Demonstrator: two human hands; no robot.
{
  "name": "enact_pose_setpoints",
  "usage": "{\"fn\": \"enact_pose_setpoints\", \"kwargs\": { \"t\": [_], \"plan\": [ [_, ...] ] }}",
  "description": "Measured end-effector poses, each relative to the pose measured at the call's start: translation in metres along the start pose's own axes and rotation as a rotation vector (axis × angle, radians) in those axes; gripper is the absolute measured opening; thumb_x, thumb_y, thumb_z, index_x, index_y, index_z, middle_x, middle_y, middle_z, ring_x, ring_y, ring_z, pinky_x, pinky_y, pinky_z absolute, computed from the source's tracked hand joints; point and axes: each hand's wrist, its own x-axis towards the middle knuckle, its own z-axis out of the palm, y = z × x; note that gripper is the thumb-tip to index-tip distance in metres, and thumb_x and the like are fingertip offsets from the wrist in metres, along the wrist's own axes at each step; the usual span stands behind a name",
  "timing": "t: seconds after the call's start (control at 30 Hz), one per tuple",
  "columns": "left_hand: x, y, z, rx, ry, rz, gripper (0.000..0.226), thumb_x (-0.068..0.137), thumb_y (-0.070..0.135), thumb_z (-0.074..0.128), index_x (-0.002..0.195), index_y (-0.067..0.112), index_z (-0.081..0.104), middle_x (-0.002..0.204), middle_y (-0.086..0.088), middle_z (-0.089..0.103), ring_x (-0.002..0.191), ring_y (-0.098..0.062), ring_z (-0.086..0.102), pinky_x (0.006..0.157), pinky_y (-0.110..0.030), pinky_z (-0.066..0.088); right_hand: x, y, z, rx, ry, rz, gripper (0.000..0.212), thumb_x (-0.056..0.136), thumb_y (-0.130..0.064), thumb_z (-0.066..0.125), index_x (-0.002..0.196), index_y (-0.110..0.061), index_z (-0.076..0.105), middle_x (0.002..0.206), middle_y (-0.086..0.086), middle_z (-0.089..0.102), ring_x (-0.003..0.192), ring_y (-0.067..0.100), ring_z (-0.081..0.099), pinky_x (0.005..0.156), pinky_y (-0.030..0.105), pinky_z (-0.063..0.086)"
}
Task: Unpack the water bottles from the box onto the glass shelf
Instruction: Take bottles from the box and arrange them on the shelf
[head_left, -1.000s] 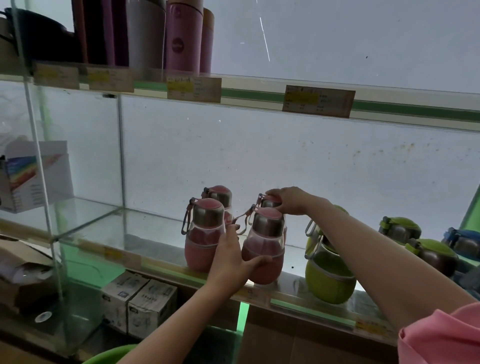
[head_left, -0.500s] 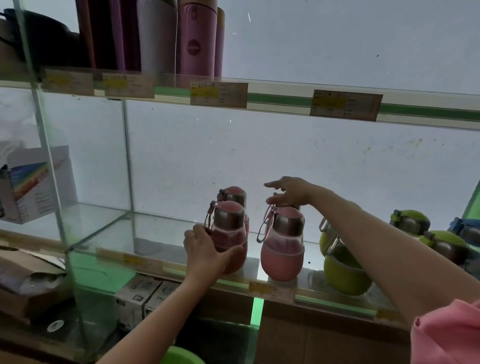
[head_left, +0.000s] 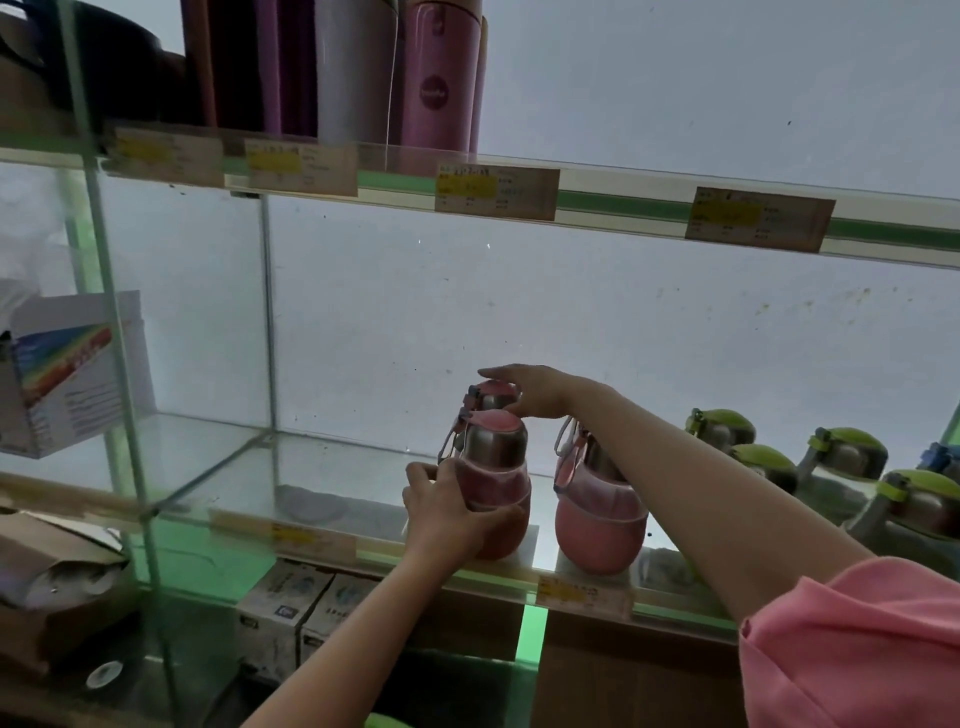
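The glass shelf (head_left: 332, 483) runs across the view with pink bottles standing near its front edge and green bottles (head_left: 841, 457) in a cluster well to the right. The step in hand looks like arranging: the bottles are already out of the box and on the shelf, and the person is squaring them into rows.

The front-left bottle (head_left: 496, 483) stands upright at the edge; the left hand (head_left: 447, 512) grips its belly, fingers and thumb curled round it. Just beside it to the right stands the front-right bottle (head_left: 597, 525), partly hidden by the right forearm. Behind the front-left one is the back bottle (head_left: 491, 392), only its cap and neck showing. The right hand (head_left: 530, 395) reaches to that cap with its fingers spread fairly straight, touching or resting on it rather than clasping; whether the thumb pinches it cannot be told.

The next move probably calls for nudging the pair level with their neighbours, keeping each upright and clear of the edge, then letting go.

Against a second ago, the left hand has shifted from the front-right bottle to the front-left one, and the right hand from the right back cap to the left.
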Motion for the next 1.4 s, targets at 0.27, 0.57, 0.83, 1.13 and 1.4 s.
{"fn": "enact_pose_setpoints", "kwargs": {
  "t": [0.27, 0.57, 0.83, 1.13, 1.4],
  "plan": [
    [0.009, -0.002, 0.001, -0.117, -0.058, 0.055, 0.08, 0.062, 0.043, 0.082, 0.127, 0.019, 0.042, 0.127, -0.006, 0.05, 0.114, -0.022, 0.052, 0.091, -0.029, 0.044, 0.003, 0.005, -0.001, -0.042, 0.108, 0.114, 0.049, 0.085, -0.033, 0.062, 0.125, -0.006, 0.053, 0.122, 0.013, 0.057, 0.11, 0.027, 0.054, 0.086, 0.03, 0.041],
    [0.015, -0.007, 0.002, -0.098, -0.07, 0.073, 0.081, 0.058, 0.049, 0.082, 0.124, 0.02, 0.044, 0.124, -0.002, 0.056, 0.112, -0.02, 0.055, 0.091, -0.029, 0.046, 0.01, 0.001, 0.002, 0.027, 0.074, 0.032, 0.047, 0.088, -0.025, 0.058, 0.133, -0.014, 0.049, 0.13, 0.008, 0.057, 0.115, 0.025, 0.052, 0.089, 0.026, 0.038],
    [0.016, -0.008, 0.004, -0.083, -0.055, 0.081, 0.081, 0.059, 0.048, 0.082, 0.125, 0.02, 0.044, 0.124, -0.002, 0.057, 0.112, -0.02, 0.054, 0.088, -0.026, 0.043, 0.013, 0.004, 0.004, -0.017, 0.031, 0.052, 0.051, 0.089, -0.035, 0.058, 0.135, -0.016, 0.046, 0.132, 0.008, 0.055, 0.119, 0.026, 0.05, 0.09, 0.027, 0.037],
    [0.009, -0.005, 0.002, -0.082, -0.067, 0.077, 0.076, 0.06, 0.049, 0.081, 0.122, 0.021, 0.047, 0.122, -0.001, 0.058, 0.106, -0.016, 0.055, 0.088, -0.029, 0.047, -0.025, 0.015, -0.023, -0.036, -0.019, 0.071, 0.069, 0.092, -0.04, 0.054, 0.15, -0.025, 0.018, 0.157, 0.003, 0.024, 0.143, 0.023, 0.024, 0.115, 0.034, 0.017],
    [-0.003, 0.022, -0.007, 0.147, 0.125, -0.069, 0.109, 0.053, 0.061, 0.08, 0.13, 0.003, 0.029, 0.128, -0.015, 0.034, 0.12, -0.029, 0.04, 0.099, -0.041, 0.043, -0.098, 0.075, -0.05, 0.037, 0.133, 0.075, 0.053, 0.094, -0.039, 0.05, 0.144, -0.03, 0.034, 0.149, 0.003, 0.041, 0.137, 0.019, 0.037, 0.11, 0.034, 0.027]
  ]
}}
